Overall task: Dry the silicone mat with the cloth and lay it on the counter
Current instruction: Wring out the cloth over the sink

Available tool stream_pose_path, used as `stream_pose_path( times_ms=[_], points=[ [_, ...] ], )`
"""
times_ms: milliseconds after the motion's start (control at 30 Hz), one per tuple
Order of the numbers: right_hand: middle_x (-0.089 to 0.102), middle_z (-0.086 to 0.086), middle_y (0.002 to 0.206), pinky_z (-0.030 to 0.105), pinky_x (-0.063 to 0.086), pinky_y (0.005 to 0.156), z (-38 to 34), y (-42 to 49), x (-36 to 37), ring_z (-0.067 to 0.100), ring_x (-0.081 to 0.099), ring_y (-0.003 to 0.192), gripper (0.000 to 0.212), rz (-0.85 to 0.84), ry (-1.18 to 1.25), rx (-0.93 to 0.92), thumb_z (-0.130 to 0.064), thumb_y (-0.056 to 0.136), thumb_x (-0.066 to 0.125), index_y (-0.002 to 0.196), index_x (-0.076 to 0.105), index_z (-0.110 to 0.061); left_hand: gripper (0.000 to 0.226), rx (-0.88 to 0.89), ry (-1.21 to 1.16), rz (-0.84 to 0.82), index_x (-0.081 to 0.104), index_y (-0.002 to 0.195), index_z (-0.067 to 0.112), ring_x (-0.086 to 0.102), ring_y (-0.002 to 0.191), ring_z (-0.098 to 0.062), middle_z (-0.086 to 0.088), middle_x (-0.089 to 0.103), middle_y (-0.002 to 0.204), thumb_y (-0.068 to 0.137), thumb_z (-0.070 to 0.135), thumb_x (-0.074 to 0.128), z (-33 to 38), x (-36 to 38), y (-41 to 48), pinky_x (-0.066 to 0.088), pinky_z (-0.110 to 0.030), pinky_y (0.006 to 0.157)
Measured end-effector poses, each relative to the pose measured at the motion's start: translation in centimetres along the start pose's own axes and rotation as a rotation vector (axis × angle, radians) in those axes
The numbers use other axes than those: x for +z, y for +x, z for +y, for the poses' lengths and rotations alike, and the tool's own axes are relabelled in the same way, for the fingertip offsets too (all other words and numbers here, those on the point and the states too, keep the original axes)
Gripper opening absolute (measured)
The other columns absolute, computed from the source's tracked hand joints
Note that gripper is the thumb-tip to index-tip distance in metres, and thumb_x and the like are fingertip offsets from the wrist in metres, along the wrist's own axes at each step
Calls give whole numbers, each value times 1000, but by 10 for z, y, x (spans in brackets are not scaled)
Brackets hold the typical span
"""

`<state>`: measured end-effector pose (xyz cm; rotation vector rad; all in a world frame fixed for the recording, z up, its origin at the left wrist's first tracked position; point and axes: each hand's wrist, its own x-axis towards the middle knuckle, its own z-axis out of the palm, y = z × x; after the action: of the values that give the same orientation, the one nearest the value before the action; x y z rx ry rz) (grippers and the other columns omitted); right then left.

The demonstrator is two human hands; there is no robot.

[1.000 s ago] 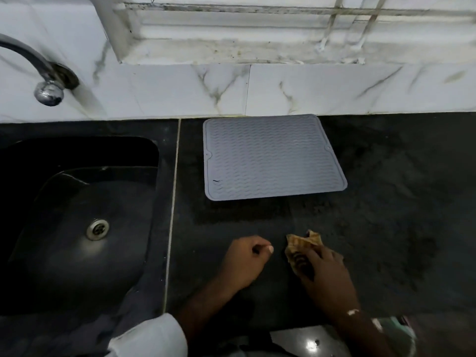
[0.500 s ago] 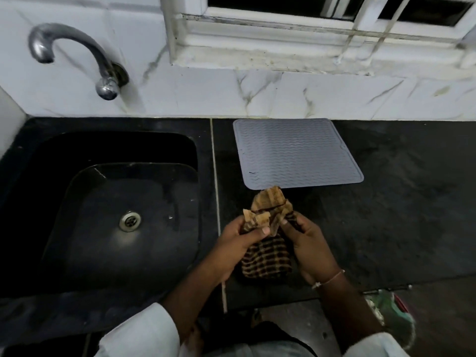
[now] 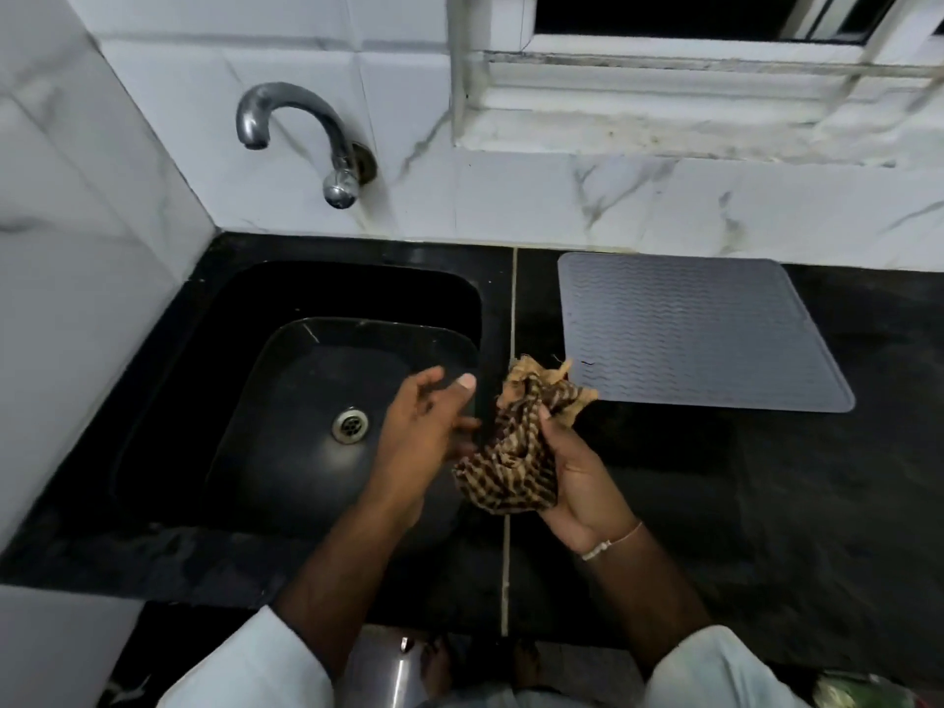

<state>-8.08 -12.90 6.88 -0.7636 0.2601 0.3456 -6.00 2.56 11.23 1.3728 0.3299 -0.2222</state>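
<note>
The grey silicone mat (image 3: 694, 332) lies flat on the black counter (image 3: 797, 503), against the back wall, right of the sink. My right hand (image 3: 582, 477) grips a bunched brown checked cloth (image 3: 516, 452) in front of the mat's near left corner. The cloth's top just overlaps that corner. My left hand (image 3: 424, 426) hovers over the sink's right edge with fingers spread, holding nothing; its fingertips are close to the cloth.
A black sink (image 3: 306, 401) with a metal drain (image 3: 350, 425) fills the left half. A chrome tap (image 3: 306, 140) juts from the white tiled wall. A window sill (image 3: 689, 130) runs above the mat. The white side wall (image 3: 66, 278) closes the left.
The cloth came up off the counter into both hands; now my left hand has let go and opened. The view has shifted left toward the sink. The mat has not moved.
</note>
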Motion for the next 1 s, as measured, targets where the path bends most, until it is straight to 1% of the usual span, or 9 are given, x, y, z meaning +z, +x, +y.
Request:
stream_pose_path(
  times_ms=[100, 233, 467, 600, 667, 733, 833, 900, 1000],
  points=[
    [71, 13, 114, 41, 53, 95, 0, 16, 7, 29, 65, 112, 39, 183, -326, -70, -22, 84, 71, 120, 64, -8, 62, -374, 63, -207, 64, 117, 18, 68, 98, -26, -8, 71, 111, 72, 62, 62, -12, -7, -3, 57, -41, 81],
    [73, -7, 102, 21, 56, 79, -15, 32, 11, 2, 69, 93, 51, 143, -857, -136, -36, 70, 83, 114, 61, -25, 50, -354, -233, -246, 61, 125, 10, 64, 112, -32, -18, 66, 121, 85, 39, 65, -27, -8, -3, 53, -48, 93],
    [60, 3, 125, 37, 50, 99, -36, 51, 13, 18, 61, 111, 84, 12, -1009, 142, -12, 67, 86, 140, 44, -21, 42, -454, -357, 13, 60, 121, -3, 66, 91, -33, -27, 63, 120, 81, 4, 48, -38, -23, 7, 55, -43, 80],
    [58, 6, 135, 26, 56, 84, -45, 66, 33, 12, 64, 105, 94, -86, -1027, 96, 6, 73, 75, 147, 30, -30, 41, -502, -471, -38, 56, 121, -5, 65, 94, -33, -28, 60, 122, 82, -8, 43, -42, -37, 22, 57, -43, 80],
    [58, 9, 136, 23, 55, 85, -42, 72, 46, 13, 63, 107, 89, -118, -1317, 48, 5, 78, 69, 149, 26, -29, 38, -557, -305, -72, 51, 126, -4, 67, 88, -28, -25, 61, 122, 88, -6, 46, -45, -46, 31, 58, -39, 76],
    [56, 9, 138, 31, 51, 98, -40, 78, 62, 18, 58, 120, 87, -171, -1610, -35, 3, 81, 63, 150, 23, -32, 74, -465, 39, -79, 24, 147, 5, 63, 101, -23, -15, 57, 131, 85, 5, 65, -49, -65, 47, 58, -37, 79],
    [54, 7, 140, 32, 46, 104, -43, 86, 86, 22, 53, 127, 86, -321, -1899, -125, 2, 79, 58, 150, 24, -33, 124, -21, 658, -70, -8, 152, 21, 23, 142, -17, 0, 16, 157, 69, 28, 84, -33, -94, 77, 27, -29, 111],
    [59, 2, 135, 26, 45, 102, -43, 90, 105, 15, 56, 122, 77, -484, -1959, -129, -2, 82, 60, 149, 31, -29, 114, 175, 740, -245, 7, 153, 26, 14, 145, -14, 3, 13, 158, 69, 29, 85, -10, -101, 94, 20, -28, 114],
    [64, -9, 125, 13, 46, 93, -63, 98, 128, 0, 59, 110, 62, -609, -1896, -146, -18, 87, 64, 142, 41, -33, 51, 117, 458, -521, 61, 123, 13, 56, 118, -26, -10, 60, 127, 75, 11, 79, 22, -111, 113, 43, -39, 101]
  ],
)
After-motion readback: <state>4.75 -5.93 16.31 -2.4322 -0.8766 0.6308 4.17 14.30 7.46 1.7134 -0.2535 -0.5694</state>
